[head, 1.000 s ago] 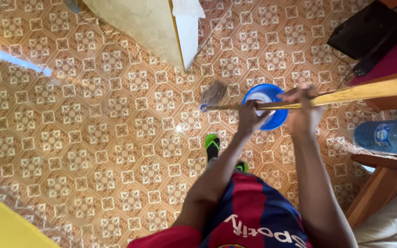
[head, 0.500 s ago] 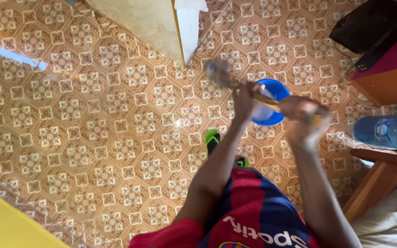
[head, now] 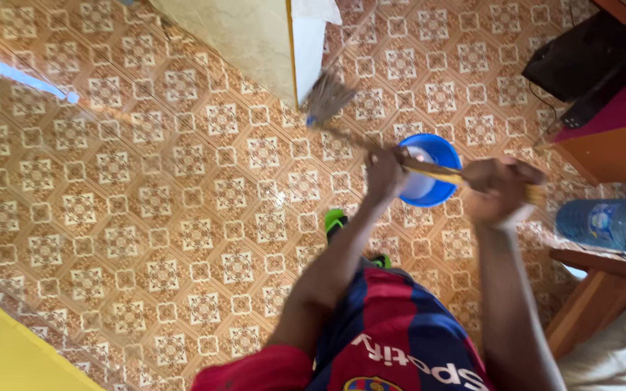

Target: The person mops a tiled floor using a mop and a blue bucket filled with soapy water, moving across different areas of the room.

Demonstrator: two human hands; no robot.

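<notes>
Both my hands grip the wooden handle of a mop point(head: 429, 168). My left hand point(head: 384, 172) holds it lower down, closer to the head. My right hand point(head: 500, 190) is closed around the upper end. The grey stringy mop head point(head: 326, 98) is on the patterned floor beside the corner of a cream cabinet point(head: 255, 40). A blue bucket point(head: 440, 194) with something white inside stands on the floor just behind my left hand.
A large blue water bottle point(head: 610, 224) lies at the right above a wooden furniture frame point(head: 588, 297). A dark box point(head: 581, 51) and a cable sit at the top right. A yellow surface point(head: 9, 355) fills the bottom left corner. My green-and-black shoe point(head: 335, 223) stands on the floor.
The mop handle has swung from nearly level to slanting down-left. Its head moved up and left toward the cabinet corner, and my right hand dropped lower.
</notes>
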